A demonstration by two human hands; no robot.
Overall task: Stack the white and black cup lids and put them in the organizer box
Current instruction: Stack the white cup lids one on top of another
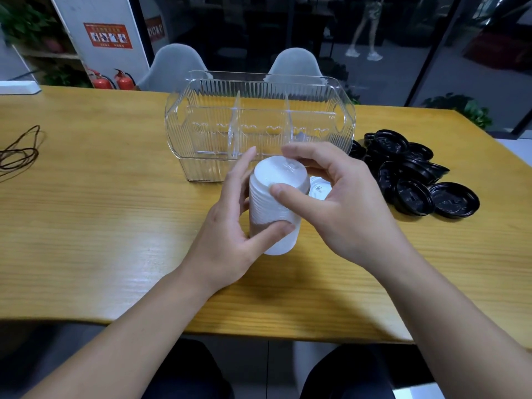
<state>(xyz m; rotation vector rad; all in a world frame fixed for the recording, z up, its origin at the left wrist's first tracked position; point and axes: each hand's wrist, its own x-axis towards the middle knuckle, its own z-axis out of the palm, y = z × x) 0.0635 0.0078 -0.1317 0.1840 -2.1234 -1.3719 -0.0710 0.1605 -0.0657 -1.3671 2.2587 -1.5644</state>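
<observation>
A: State the grip.

B: Left hand (227,226) wraps the white lid stack (273,208) from its side, steadying the column. Right hand (339,203) pinches the top lid with thumb and fingers, probably seating it.

A: And beyond the hands?

B: One loose white lid (319,190) lies just behind the right hand. Farther on, the organizer box (259,116) holds no lids. Black lids (417,177) are piled to its right.

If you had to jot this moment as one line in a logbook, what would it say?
left hand: grips white lid stack | right hand: on stack top | black lids: loose on table | organizer box: holds no lids
</observation>
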